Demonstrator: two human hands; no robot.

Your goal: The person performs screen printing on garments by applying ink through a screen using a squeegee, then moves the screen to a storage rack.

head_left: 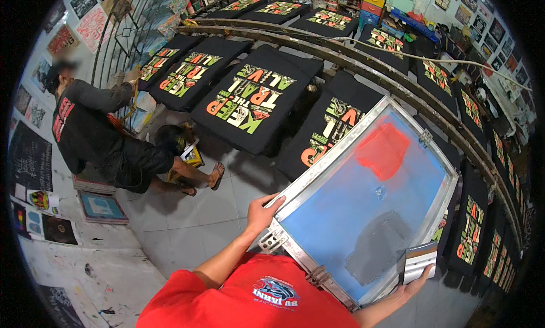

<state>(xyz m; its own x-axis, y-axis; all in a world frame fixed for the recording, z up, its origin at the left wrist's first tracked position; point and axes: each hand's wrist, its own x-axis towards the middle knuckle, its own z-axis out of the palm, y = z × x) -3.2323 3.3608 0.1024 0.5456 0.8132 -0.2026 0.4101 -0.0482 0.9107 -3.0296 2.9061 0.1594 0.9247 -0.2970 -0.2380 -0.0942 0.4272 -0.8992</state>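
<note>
A screen printing frame (323, 177) with a silver metal border and blue mesh is held tilted in front of my body. Red ink covers a patch near its far end, and a dark grey patch lies near its close end. My left hand (264, 213) grips the left border, fingers wrapped over the edge beside a metal clamp. At the lower right corner my right hand (419, 284) is closed round a squeegee (420, 261) with a pale metal handle and dark blade. Whether these fingers also bear on the frame is partly hidden.
Black printed T-shirts (250, 101) lie on boards in rows ahead and to the right. A long curved rail (352, 53) runs between the rows. At left a co-worker (102, 129) in dark clothes stands bent by a small yellow stool (193, 156). Another frame (102, 207) leans against the left wall.
</note>
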